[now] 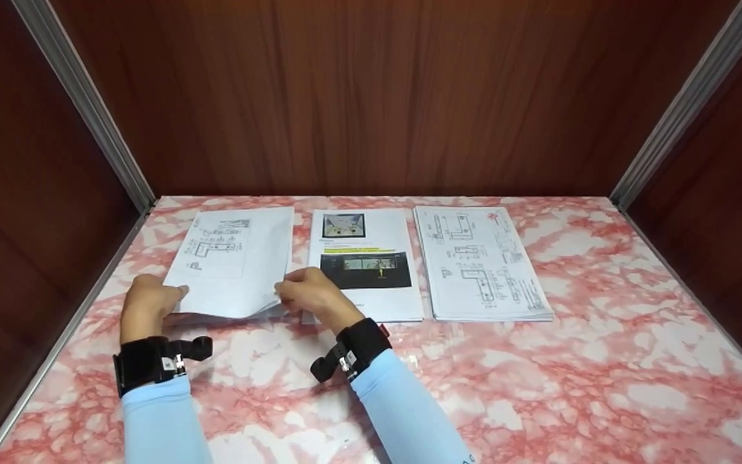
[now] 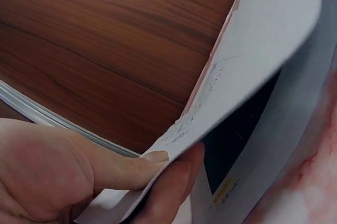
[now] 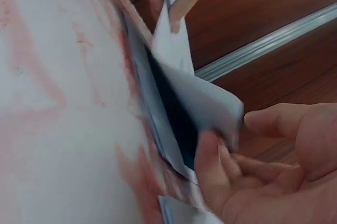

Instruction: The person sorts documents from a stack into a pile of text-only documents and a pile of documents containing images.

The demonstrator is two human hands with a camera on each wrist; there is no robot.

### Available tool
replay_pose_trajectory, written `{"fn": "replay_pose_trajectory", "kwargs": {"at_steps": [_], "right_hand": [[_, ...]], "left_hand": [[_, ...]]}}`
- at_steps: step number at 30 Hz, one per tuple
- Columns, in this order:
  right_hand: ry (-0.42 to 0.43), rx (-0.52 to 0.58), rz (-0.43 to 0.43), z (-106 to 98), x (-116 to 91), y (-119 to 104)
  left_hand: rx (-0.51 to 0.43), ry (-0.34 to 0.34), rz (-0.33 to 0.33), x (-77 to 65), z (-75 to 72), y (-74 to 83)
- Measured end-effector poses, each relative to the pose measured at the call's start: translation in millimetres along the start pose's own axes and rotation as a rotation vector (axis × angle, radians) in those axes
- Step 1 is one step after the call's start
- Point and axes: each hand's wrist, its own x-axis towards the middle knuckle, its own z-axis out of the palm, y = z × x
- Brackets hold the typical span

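My left hand (image 1: pixel 147 303) pinches the near left corner of a white printed sheet (image 1: pixel 216 283) bearing line drawings. Its thumb (image 2: pixel 152 156) presses on top and the fingers curl beneath. That sheet bows up at its near edge, over a page with a dark picture (image 2: pixel 239 134) and yellow highlighting. At the near right corner, my right hand (image 1: pixel 315 296) has its fingertips right at the paper's edge. In the right wrist view the raised corner (image 3: pixel 224 100) stands between the thumb (image 3: pixel 268 121) and bent fingers, which are spread apart.
A middle stack (image 1: pixel 371 303) shows photos and yellow highlighted text. Further right lies a thicker stack (image 1: pixel 474 258) of technical drawings with a red stamp. The red-and-white marbled table (image 1: pixel 603 361) is bounded by dark wood panels (image 1: pixel 377 96) and metal corner strips (image 1: pixel 680 103).
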Motion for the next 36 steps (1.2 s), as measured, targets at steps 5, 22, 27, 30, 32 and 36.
{"fn": "replay_pose_trajectory", "kwargs": {"at_steps": [5,22,27,30,32,36], "right_hand": [[-0.07,0.189,0.048,5,3,3],[-0.035,0.279,0.007,-2,-3,-4],[-0.011,0.273,-0.002,-7,-2,-5],[-0.024,0.267,-0.022,-11,-3,-6],[-0.024,0.251,-0.042,-13,-2,-5],[0.017,0.218,-0.073,-18,-1,-7]], "left_hand": [[-0.034,-0.028,0.001,-0.6,-2.0,-0.3],[-0.328,-0.223,0.0,5.3,2.0,-4.7],[-0.311,-0.231,0.037,6.8,-0.2,-2.2],[-0.354,-0.248,0.076,7.3,0.6,-0.4],[-0.39,-0.267,0.103,7.4,1.6,0.7],[-0.418,-0.31,0.152,7.4,2.9,3.3]]}}
